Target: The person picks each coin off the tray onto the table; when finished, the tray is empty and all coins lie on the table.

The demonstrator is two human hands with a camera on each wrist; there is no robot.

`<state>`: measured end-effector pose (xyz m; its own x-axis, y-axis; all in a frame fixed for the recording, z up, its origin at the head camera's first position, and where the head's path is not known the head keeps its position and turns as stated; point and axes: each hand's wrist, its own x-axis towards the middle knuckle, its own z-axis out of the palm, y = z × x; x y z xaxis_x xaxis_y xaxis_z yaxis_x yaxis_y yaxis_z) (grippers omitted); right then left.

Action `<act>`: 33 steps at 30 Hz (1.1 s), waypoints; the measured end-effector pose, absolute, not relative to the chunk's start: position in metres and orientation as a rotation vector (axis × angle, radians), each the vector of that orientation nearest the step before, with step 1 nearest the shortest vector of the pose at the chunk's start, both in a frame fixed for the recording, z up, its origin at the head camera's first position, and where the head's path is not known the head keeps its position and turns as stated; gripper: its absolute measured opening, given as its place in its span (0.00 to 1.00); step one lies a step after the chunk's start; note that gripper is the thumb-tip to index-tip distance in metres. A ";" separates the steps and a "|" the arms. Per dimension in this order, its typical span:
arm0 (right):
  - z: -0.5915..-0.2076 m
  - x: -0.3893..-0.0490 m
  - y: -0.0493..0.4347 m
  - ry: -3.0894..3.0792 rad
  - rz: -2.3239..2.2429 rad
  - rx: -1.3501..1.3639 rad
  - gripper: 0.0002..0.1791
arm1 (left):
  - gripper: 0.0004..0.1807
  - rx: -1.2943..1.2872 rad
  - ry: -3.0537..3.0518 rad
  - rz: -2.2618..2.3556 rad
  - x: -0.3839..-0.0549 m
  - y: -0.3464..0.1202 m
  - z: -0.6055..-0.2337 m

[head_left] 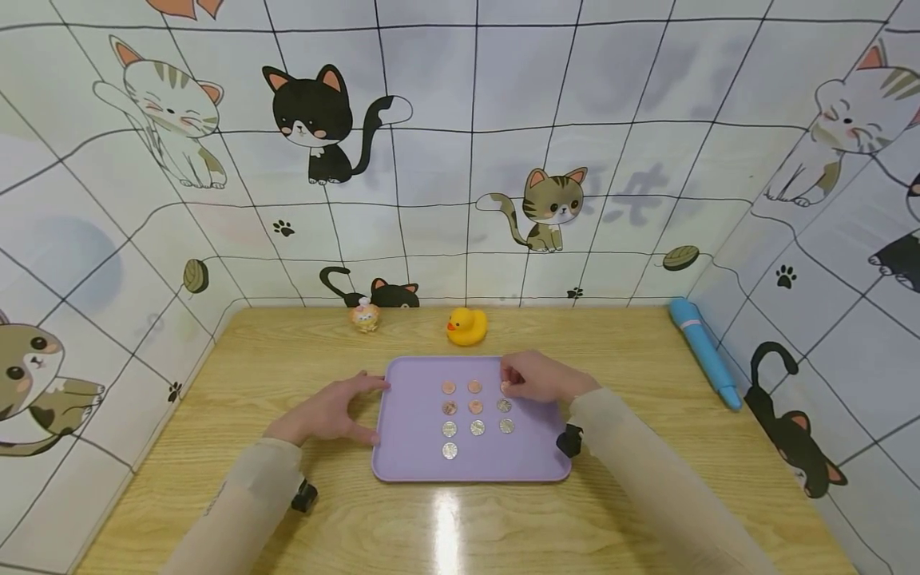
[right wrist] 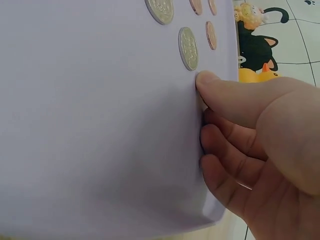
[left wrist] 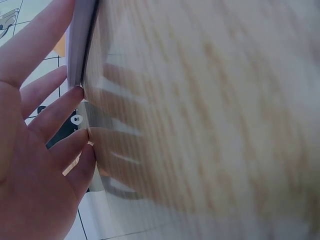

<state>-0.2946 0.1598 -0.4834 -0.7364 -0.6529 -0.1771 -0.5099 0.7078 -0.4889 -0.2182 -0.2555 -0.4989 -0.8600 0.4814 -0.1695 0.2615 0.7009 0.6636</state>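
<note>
A lilac tray (head_left: 413,459) lies on the wooden table with several copper coins (head_left: 474,387) and silver coins (head_left: 477,428) set out in rows. My left hand (head_left: 331,411) is at the tray's left rim, fingers spread and fairly straight, thumb and fingertips at the edge. Over the tray's upper right part, my right hand (head_left: 539,377) is lowered with curled fingers and thumb tip down at the surface. It pinches what looks like a coin, almost wholly hidden behind the thumb. Just beside that thumb in the right wrist view lies a silver coin (right wrist: 188,48).
Behind the tray stand a yellow rubber duck (head_left: 467,327) and a small orange figurine (head_left: 365,316). A blue pen-shaped object (head_left: 706,351) lies along the right edge of the table. Cat-patterned walls (head_left: 446,160) enclose the back and both sides.
</note>
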 end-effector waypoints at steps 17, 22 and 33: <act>-0.484 -0.292 0.173 2.549 -0.760 -0.918 0.05 | 0.52 0.563 2.567 0.975 -0.214 -0.255 -0.498; -0.483 -0.291 0.177 2.536 -0.823 -0.937 0.04 | 0.51 0.581 2.565 0.986 -0.215 -0.255 -0.500; -0.478 -0.290 0.202 2.476 -1.051 -0.833 0.04 | 0.51 0.601 2.574 0.979 -0.217 -0.257 -0.503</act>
